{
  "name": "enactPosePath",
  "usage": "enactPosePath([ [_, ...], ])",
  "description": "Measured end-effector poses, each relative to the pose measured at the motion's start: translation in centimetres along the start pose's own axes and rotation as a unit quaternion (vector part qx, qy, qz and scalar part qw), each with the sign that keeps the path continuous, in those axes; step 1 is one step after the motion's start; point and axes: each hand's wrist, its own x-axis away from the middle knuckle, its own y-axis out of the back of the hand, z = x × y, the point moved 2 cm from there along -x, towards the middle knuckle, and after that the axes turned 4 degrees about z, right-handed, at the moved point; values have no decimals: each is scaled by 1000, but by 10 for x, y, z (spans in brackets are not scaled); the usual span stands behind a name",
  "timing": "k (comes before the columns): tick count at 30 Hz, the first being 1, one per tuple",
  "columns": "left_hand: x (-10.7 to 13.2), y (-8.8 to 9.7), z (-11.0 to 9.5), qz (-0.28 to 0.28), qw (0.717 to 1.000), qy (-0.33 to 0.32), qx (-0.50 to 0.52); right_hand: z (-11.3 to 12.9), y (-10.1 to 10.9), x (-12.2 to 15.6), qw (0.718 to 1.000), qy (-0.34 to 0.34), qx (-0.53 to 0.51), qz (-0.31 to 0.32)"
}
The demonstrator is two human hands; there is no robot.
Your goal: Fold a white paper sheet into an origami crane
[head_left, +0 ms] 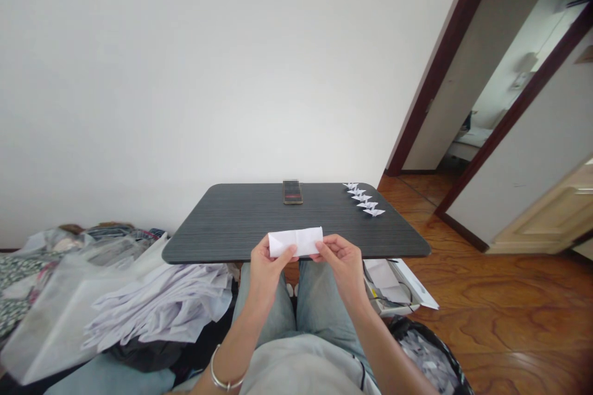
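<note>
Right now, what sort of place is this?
Most likely a room in a private home, not a workshop or lab: a patterned wooden floor, a dark-framed doorway leading to another room, and a heap of bags and cloth piled on the left.

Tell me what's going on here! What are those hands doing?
A seated person is holding a folded strip of white paper, pinched between the left hand and right hand, just above the near edge of a dark grey wood-grain table. A row of small white folded paper figures stands near the table's far right corner. A dark rectangular object sits at the far edge.
</note>
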Motion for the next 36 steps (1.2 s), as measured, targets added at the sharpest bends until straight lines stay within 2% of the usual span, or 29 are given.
enactPosePath([
  [5,1,-2,0,-4,1000,2,-14,3,-3,1,999,-24,-7,35],
  [21,-4,3,3,11,999,14,35,-2,-1,-2,1000,-10,0,18],
  [29,-2,-5,2,19,1000,14,11,-6,-3,-4,996,-51,14,73],
  [36,-3,-3,3,43,999,19,14,-7,-4,-3,997,-52,11,50],
])
